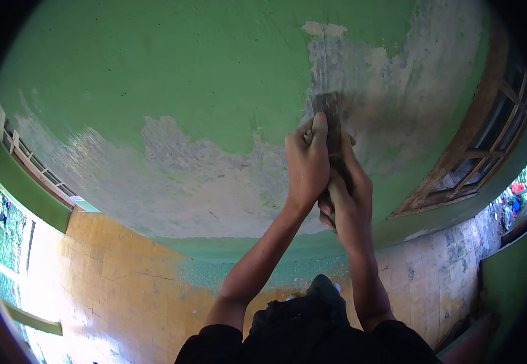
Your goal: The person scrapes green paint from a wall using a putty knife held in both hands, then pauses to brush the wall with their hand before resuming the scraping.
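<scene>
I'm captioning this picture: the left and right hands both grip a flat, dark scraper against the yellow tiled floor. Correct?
The surface is wrong: the head view shows the flat, dark scraper against the green painted wall. The left hand and right hand both grip it.

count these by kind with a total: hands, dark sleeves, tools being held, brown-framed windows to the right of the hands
Hands: 2 (left hand, right hand)
Dark sleeves: 2
Flat tool: 1
Brown-framed window: 1
Total: 6

The left grip [309,161] and right grip [351,209] partly hide the flat tool [331,108].
</scene>
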`<state>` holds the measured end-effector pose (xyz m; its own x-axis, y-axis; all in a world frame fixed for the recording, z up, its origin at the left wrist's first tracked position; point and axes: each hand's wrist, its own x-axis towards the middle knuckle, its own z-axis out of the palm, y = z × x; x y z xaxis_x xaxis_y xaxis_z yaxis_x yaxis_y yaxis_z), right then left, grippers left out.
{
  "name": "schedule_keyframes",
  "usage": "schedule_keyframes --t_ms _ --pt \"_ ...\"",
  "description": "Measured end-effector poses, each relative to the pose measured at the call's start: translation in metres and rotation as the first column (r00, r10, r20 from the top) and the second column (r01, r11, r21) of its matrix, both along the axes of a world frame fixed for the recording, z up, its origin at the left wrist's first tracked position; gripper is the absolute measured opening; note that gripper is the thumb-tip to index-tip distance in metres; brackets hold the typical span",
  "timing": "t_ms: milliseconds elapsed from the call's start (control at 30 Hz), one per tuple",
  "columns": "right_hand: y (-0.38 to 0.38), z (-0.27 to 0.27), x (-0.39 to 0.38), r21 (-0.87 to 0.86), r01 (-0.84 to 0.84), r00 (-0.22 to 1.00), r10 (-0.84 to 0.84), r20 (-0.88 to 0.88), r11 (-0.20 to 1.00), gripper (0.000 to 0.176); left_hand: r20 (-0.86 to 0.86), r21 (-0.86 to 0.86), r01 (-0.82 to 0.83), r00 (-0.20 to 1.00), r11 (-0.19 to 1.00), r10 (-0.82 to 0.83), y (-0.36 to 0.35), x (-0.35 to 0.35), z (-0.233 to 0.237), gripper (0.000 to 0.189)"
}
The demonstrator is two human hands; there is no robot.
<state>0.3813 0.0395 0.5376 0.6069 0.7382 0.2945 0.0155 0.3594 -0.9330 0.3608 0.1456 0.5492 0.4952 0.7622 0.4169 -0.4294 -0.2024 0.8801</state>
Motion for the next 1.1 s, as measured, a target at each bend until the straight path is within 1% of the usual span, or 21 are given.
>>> schedule_keyframes --t_ms 100,233,300,367,433,500,533,600,633,700,733,800,833,900,967,1100 --pt "-0.001 -0.003 -0.001 -0.018 -0.004 1.0 0.005 0.02 1.0 0.065 0.025 -0.04 -0.006 1.0 0.999 0.007 -0.003 0.001 -0.011 0.048" --pt "0.003 0.013 0.004 0.004 -0.007 0.999 0.007 0.039 1.0 0.065 0.003 0.009 -0.024 1.0 1.0 0.024 0.0 0.0 0.008 0.048" --pt "0.001 0.006 0.001 0.016 -0.005 0.999 0.005 0.048 1.0 0.065 0.014 0.013 -0.015 1.0 1.0 0.015 -0.001 -0.003 0.014 0.048" --pt "0.0 0.003 -0.002 0.008 -0.008 0.998 0.007 0.058 1.0 0.065 0.003 0.001 -0.011 1.0 1.0 0.011 0.001 -0.002 -0.004 0.048" --pt "0.0 0.003 -0.004 -0.024 -0.001 0.998 0.002 0.062 1.0 0.065 -0.01 0.024 -0.005 1.0 1.0 0.006 0.001 -0.004 0.006 0.048" --pt "0.001 0.022 -0.003 -0.013 -0.018 0.997 0.019 0.068 1.0 0.065 -0.03 0.063 -0.013 0.999 0.998 0.015 0.003 -0.006 0.023 0.048" --pt "-0.001 0.026 -0.004 -0.014 -0.027 0.998 0.028 0.063 1.0 0.065 -0.026 0.035 -0.014 1.0 0.999 0.015 0.002 -0.007 0.019 0.048" --pt "0.003 0.009 -0.003 -0.009 0.007 0.994 -0.006 0.107 1.0 0.065 -0.005 -0.001 -0.015 1.0 1.0 0.015 0.003 -0.003 0.014 0.048" --pt "0.003 0.003 -0.004 -0.008 0.029 0.992 -0.028 0.124 1.0 0.064 -0.011 -0.001 -0.026 1.0 1.0 0.026 0.002 -0.003 0.007 0.048" --pt "0.006 0.01 -0.002 -0.006 0.005 0.993 -0.005 0.115 1.0 0.064 0.0 0.02 -0.05 0.999 0.999 0.05 0.005 -0.001 -0.001 0.048" --pt "0.004 0.013 -0.002 -0.017 -0.006 0.995 0.008 0.103 1.0 0.064 0.003 0.029 -0.047 0.999 0.998 0.047 0.004 -0.003 0.011 0.048" --pt "0.005 0.038 -0.002 0.015 -0.023 0.995 0.022 0.094 1.0 0.064 0.015 0.049 -0.043 0.999 0.998 0.042 0.003 -0.004 0.042 0.048" --pt "0.005 0.045 -0.003 0.03 -0.033 0.996 0.03 0.085 0.999 0.064 0.0 0.056 -0.048 0.999 0.997 0.049 0.002 -0.005 0.04 0.048" --pt "0.005 0.026 -0.006 0.024 0.004 0.991 -0.007 0.133 1.0 0.064 -0.018 0.083 -0.059 0.998 0.995 0.061 0.004 -0.006 0.034 0.048" --pt "0.006 0.021 -0.006 0.016 0.018 0.988 -0.02 0.154 1.0 0.064 0.006 0.05 -0.034 0.999 0.998 0.034 0.006 -0.004 0.016 0.048" --pt "0.001 0.029 -0.003 -0.035 -0.018 0.99 0.022 0.138 0.999 0.063 0.014 -0.001 0.017 1.0 1.0 -0.017 0.002 -0.008 0.037 0.049"
